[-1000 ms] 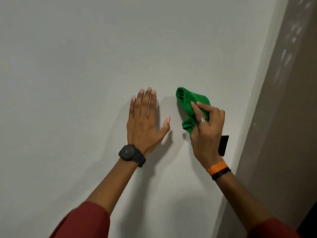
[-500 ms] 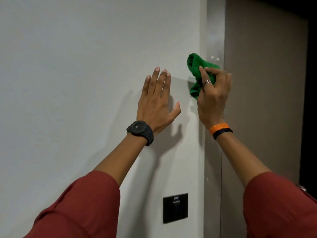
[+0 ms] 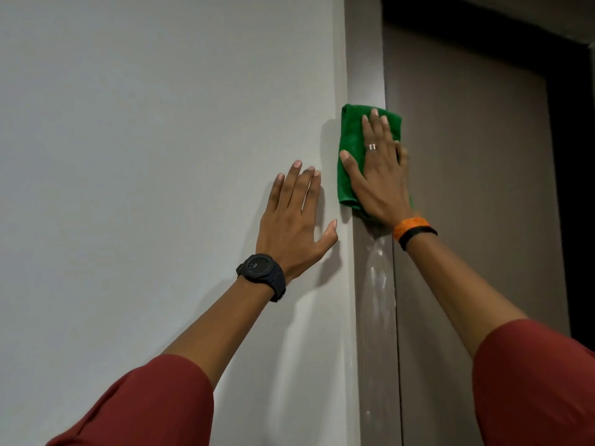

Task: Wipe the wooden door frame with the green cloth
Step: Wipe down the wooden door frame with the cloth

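Green cloth (image 3: 352,162): flattened on door frame (image 3: 373,300) under open right hand (image 3: 381,175); previously bunched.
Left hand (image 3: 294,220): open, flat on wall (image 3: 145,156).

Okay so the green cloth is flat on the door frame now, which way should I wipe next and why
Probably straight down. Your right hand presses the green cloth flat on the door frame, and pale streaks show on the frame just below it. The left hand is braced on the wall.

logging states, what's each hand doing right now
left hand: open, flat on the wall, empty
right hand: open, pressing the cloth on the frame
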`<control>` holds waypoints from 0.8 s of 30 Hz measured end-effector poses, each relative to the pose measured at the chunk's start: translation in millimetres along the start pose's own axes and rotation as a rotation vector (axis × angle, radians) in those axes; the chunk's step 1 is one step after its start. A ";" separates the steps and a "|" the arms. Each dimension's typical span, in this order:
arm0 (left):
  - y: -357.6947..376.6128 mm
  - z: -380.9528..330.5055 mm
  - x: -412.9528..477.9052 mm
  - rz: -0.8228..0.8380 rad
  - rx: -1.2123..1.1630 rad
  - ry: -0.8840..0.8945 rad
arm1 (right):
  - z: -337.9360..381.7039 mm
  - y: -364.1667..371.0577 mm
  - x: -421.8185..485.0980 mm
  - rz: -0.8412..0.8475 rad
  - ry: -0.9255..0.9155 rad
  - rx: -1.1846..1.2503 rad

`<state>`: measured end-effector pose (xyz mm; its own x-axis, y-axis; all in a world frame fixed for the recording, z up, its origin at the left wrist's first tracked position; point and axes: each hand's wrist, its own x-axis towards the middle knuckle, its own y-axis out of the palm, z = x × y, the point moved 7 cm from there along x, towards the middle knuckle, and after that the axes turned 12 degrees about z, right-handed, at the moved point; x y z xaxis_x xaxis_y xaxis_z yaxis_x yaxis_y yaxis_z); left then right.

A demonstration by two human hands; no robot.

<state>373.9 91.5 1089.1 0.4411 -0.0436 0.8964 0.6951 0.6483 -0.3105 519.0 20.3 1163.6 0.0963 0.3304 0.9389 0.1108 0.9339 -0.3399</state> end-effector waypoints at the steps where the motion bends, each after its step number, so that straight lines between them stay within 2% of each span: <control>1: 2.2 -1.0 4.0 -0.009 -0.007 -0.009 | -1.2 -1.3 6.3 0.002 -0.007 0.002; 9: 8.5 -8.3 6.6 -0.099 -0.060 -0.008 | -7.3 29.1 -71.0 0.024 -0.033 -0.011; 15: 12.0 -7.9 6.8 -0.077 0.010 -0.028 | -4.9 8.9 -17.9 0.024 0.007 -0.046; 21: 23.7 -9.3 -19.4 -0.005 0.124 -0.052 | -11.2 48.4 -122.9 0.059 0.007 -0.052; 24: 30.2 -14.4 -28.8 0.047 0.178 -0.030 | -12.6 45.3 -110.5 0.066 0.016 -0.057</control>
<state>390.4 101.4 1049.3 0.4518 0.0108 0.8920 0.5618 0.7733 -0.2939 525.8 24.4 1043.8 0.1211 0.3879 0.9137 0.1598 0.9009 -0.4036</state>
